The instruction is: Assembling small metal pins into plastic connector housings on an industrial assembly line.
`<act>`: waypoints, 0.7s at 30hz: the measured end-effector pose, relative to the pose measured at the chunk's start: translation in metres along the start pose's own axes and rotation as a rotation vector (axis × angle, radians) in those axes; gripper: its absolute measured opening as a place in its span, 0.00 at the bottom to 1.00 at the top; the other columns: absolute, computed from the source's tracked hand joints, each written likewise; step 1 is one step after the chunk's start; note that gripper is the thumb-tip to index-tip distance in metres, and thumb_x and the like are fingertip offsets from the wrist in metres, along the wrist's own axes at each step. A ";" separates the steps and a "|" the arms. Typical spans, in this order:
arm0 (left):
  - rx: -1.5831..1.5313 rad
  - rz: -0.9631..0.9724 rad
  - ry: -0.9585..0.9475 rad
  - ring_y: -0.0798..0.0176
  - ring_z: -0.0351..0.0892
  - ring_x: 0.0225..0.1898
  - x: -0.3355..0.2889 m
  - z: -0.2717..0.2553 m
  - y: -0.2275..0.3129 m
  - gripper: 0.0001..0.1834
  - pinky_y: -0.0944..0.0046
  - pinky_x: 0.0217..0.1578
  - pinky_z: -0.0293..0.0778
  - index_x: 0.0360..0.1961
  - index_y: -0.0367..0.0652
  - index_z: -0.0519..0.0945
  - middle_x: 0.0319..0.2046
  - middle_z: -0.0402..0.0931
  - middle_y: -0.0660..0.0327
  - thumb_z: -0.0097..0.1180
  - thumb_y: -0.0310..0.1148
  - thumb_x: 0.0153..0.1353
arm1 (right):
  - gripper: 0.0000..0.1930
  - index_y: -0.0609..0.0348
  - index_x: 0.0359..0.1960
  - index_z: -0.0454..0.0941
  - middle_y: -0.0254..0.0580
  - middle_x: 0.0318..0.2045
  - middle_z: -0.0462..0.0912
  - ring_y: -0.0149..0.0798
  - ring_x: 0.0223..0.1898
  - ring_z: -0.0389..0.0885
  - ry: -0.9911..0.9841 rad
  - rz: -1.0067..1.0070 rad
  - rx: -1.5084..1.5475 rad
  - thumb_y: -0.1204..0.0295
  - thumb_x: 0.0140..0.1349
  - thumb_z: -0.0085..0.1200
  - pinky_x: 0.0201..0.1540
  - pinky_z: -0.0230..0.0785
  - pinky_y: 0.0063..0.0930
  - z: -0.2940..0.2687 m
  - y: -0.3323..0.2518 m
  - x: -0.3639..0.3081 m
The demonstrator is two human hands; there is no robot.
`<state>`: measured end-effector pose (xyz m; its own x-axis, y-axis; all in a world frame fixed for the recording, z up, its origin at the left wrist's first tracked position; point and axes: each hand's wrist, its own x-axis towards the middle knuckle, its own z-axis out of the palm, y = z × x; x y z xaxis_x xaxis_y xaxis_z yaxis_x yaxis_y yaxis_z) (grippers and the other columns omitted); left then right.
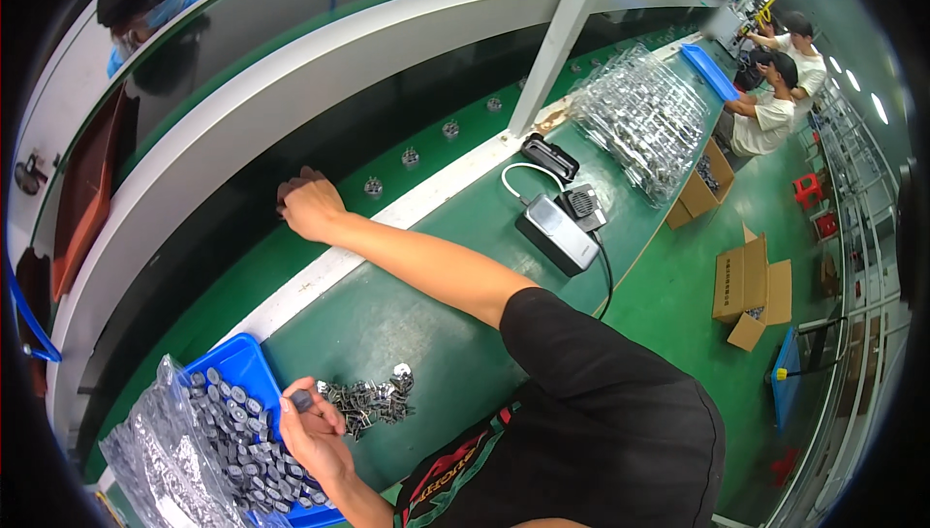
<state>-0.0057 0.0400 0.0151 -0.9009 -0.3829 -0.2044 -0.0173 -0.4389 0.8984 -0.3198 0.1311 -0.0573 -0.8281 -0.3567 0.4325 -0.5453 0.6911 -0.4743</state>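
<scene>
My left hand (319, 431) is beside the blue tray (254, 361), its thumb and fingers closed on a small dark grey plastic cap (302, 399). Many similar grey caps (254, 465) fill the tray. Just to the right of that hand, a loose pile of small metal parts with prongs (370, 399) lies on the green bench. My right hand (312, 206) reaches across the white rail over the green conveyor belt, its fingers curled downward. Whatever they hold, if anything, is hidden. Closest to it on the belt is a small round metal-and-plastic part (373, 187).
More such parts (450, 129) stand in a row along the belt. A clear plastic bag (167, 446) overlaps the tray. On the bench are a power bank (560, 235), a small fan (583, 203), a black case (550, 156) and stacked clear trays (644, 121). Cardboard boxes (741, 281) and co-workers (770, 107) are at right.
</scene>
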 end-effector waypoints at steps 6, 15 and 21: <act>0.046 -0.012 -0.040 0.72 0.71 0.24 -0.009 0.001 -0.009 0.18 0.71 0.21 0.70 0.57 0.30 0.76 0.40 0.75 0.56 0.52 0.31 0.71 | 0.11 0.58 0.37 0.82 0.45 0.42 0.81 0.49 0.50 0.74 -0.034 -0.044 -0.317 0.65 0.58 0.61 0.54 0.67 0.43 0.023 0.018 0.006; -0.070 -0.028 0.083 0.61 0.83 0.36 0.000 -0.002 -0.007 0.23 0.61 0.39 0.87 0.62 0.24 0.70 0.45 0.80 0.50 0.53 0.27 0.70 | 0.18 0.57 0.47 0.80 0.45 0.39 0.74 0.50 0.45 0.77 -0.535 -0.246 0.262 0.59 0.60 0.62 0.46 0.75 0.45 -0.126 -0.049 -0.170; -0.186 -0.063 -0.075 0.53 0.87 0.40 0.012 0.007 -0.018 0.23 0.55 0.43 0.88 0.62 0.23 0.68 0.41 0.82 0.47 0.50 0.28 0.71 | 0.14 0.59 0.38 0.85 0.45 0.37 0.77 0.50 0.45 0.80 -0.558 -0.177 0.339 0.62 0.58 0.65 0.47 0.76 0.44 -0.122 -0.041 -0.229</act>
<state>-0.0193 0.0494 -0.0009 -0.9304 -0.2916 -0.2220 -0.0002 -0.6055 0.7959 -0.0920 0.2616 -0.0432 -0.6158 -0.7804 0.1085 -0.6141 0.3891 -0.6866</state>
